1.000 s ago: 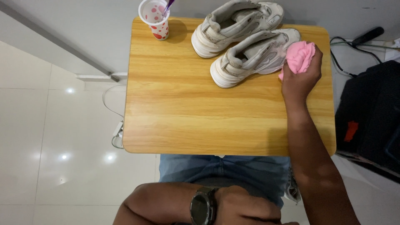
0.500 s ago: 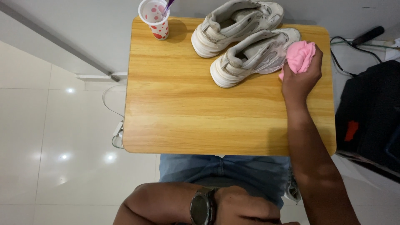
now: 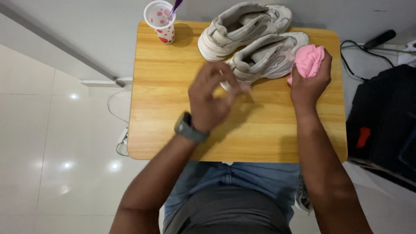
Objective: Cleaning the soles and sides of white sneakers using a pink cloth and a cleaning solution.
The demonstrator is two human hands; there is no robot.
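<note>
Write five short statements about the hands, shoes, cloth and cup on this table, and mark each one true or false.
1. The right hand grips a pink cloth. True.
2. The cloth is against the nearer shoe. True.
3. The left hand holds the spotted cup. False: it is blurred, over the table near the nearer shoe's heel.
4. The cup lies tipped over. False: it stands upright.
5. The left wrist wears a watch. True.

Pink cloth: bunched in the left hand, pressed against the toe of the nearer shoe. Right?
Wrong hand. The head view shows the pink cloth bunched in the right hand, against the toe of the nearer shoe. The left hand holds nothing.
</note>
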